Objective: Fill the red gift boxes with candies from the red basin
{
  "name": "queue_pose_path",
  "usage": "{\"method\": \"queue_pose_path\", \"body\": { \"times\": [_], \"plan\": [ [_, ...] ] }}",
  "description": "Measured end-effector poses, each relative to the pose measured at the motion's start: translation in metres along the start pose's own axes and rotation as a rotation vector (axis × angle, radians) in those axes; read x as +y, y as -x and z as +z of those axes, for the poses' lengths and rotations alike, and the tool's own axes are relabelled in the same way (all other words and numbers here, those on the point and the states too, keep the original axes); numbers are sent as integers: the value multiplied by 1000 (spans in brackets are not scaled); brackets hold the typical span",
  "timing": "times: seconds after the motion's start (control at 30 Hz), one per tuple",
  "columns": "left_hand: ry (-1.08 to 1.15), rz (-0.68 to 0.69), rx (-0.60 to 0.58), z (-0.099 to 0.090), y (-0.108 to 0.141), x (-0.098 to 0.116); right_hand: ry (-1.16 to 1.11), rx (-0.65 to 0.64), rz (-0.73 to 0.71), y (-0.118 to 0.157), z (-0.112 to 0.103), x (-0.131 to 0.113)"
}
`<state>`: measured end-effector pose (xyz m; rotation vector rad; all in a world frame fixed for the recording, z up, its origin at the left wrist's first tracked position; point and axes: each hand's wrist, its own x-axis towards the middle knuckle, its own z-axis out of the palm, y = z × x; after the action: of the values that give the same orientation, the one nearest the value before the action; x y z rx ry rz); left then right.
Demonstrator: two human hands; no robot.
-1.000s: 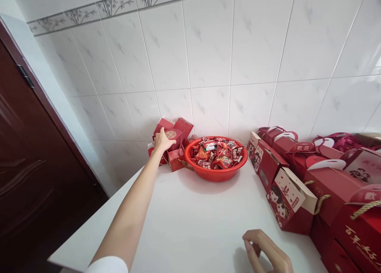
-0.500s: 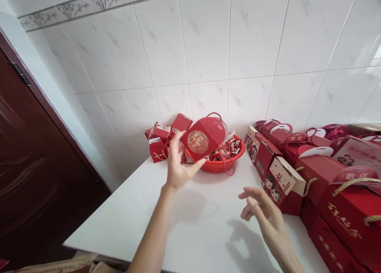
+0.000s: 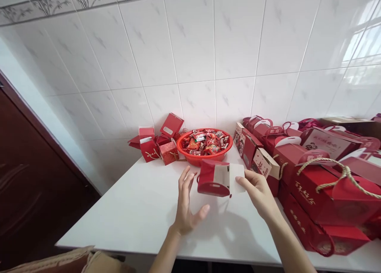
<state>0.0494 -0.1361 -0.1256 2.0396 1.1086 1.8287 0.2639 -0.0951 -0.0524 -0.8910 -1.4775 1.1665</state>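
Observation:
A small red gift box with a white inside is held above the white table, its flaps unfolded. My right hand pinches a white flap at the box's right side. To the left of the box, my left hand is open, fingers spread and apart from it. Just behind stands a red plastic basin heaped with wrapped candies.
Several small red boxes stand left of the basin against the tiled wall. Rows of red gift boxes with rope handles, partly stacked, fill the table's right side. A cardboard box sits below the table at front left.
The red box has passed from my left hand to my right and come lower and nearer, turned so its open white inside shows. The view has shifted right.

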Motion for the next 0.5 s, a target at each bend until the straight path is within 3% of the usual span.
{"method": "queue_pose_path", "body": {
  "times": [0.13,0.2,0.27,0.33,0.37,0.43,0.5],
  "plan": [
    [105,-235,62,-5,-13,5,205,72,-80,0,3,2],
    [39,-273,189,-27,-38,-5,250,52,-91,-3,3,4],
    [-37,-244,472,-70,-80,-29,271,25,-81,-6,1,5],
    [-175,-212,808,-129,-129,-63,286,-5,-59,-11,-2,7],
    [-274,-284,935,-159,-152,-81,294,-18,-45,-14,-4,9],
    [-343,-477,967,-206,-185,-117,306,-22,-18,-22,-7,17],
    [-297,-541,897,-226,-194,-153,292,12,-16,-30,-8,33]
  ]
}}
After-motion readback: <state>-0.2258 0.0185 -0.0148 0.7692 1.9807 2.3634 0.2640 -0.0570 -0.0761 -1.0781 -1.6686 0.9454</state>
